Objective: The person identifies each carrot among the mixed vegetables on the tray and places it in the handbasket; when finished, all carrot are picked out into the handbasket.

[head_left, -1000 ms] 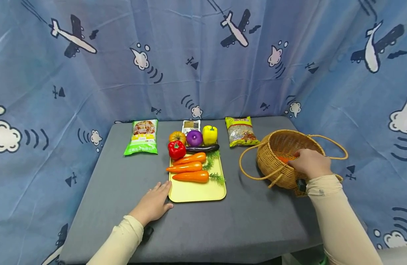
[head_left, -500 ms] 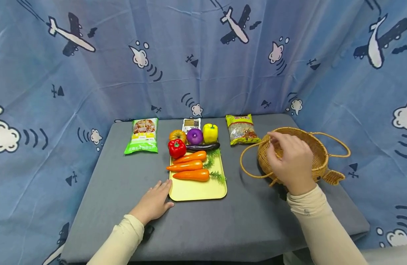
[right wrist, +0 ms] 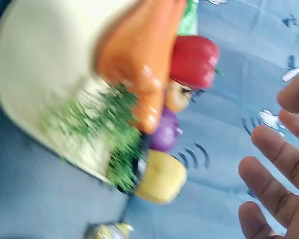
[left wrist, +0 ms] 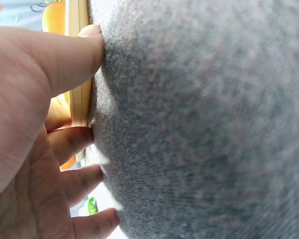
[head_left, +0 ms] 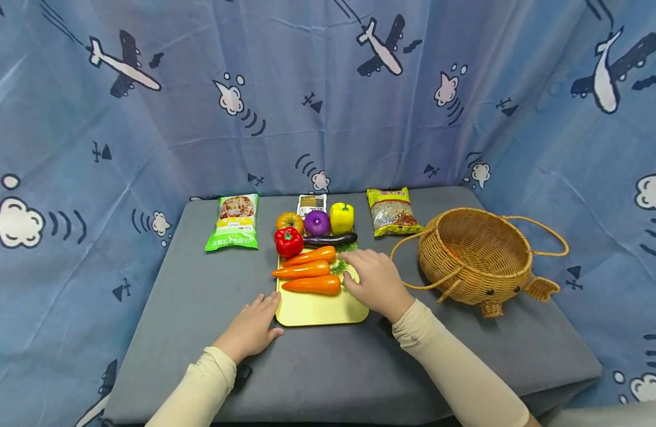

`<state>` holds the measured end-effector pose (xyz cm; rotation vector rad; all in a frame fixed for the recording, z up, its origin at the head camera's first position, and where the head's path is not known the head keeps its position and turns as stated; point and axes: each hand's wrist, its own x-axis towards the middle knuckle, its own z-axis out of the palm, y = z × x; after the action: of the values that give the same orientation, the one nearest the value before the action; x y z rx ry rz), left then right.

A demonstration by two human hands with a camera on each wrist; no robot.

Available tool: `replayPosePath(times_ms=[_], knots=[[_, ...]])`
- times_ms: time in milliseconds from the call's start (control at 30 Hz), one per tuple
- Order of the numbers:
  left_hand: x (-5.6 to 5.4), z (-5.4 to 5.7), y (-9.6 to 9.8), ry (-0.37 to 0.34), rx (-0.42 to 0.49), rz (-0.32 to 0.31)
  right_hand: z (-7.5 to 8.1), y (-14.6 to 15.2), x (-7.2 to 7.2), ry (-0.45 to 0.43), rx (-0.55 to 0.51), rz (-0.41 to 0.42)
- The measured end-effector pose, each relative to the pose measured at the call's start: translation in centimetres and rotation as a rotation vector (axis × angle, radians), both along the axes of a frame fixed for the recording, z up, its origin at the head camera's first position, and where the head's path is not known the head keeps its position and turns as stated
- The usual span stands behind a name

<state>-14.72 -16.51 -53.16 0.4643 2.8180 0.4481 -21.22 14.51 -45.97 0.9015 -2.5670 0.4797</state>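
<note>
My left hand [head_left: 251, 326] rests on the table, fingers straight, at the left edge of a yellow tray [head_left: 319, 312]; its fingertips meet the tray's side [left wrist: 79, 102] in the left wrist view. Three orange carrots [head_left: 313, 285] with green tops lie across the tray, tips pointing left. Over the tray's right side, by the carrot tops [right wrist: 97, 117], is my right hand [head_left: 378, 281]. Its fingers are spread and hold nothing in the right wrist view. Behind the carrots sit a red bell pepper [head_left: 288, 242] and an eggplant [head_left: 330, 239].
A small pumpkin [head_left: 288, 221], a round purple vegetable [head_left: 317, 223] and a yellow bell pepper [head_left: 341, 218] line the tray's back. A wicker basket [head_left: 440, 261] with loop handles stands right. Food bags lie behind, one green-white [head_left: 233, 228], one yellow [head_left: 393, 212]. A patterned curtain [head_left: 285, 118] closes the back.
My right hand has come out of the basket, passed over its left side, and moved left to the tray's right part. The left hand and the vegetables on the tray keep their places.
</note>
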Motion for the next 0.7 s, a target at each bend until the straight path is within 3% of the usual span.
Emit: replayPosePath(times_ms=[133, 333, 700], knots=[[0.0, -0.1, 0.0, 0.000, 0.002, 0.005, -2.2, -1.5, -0.7, -0.072, 0.079, -0.005], [0.0, -0.5, 0.1, 0.001, 0.006, 0.002, -5.1, -2.7, -1.1, -0.110, 0.223, -0.016], [0.1, 0.2, 0.0, 0.006, 0.027, 0.008, -7.0, -3.3, -0.7, -0.246, 0.308, -0.082]])
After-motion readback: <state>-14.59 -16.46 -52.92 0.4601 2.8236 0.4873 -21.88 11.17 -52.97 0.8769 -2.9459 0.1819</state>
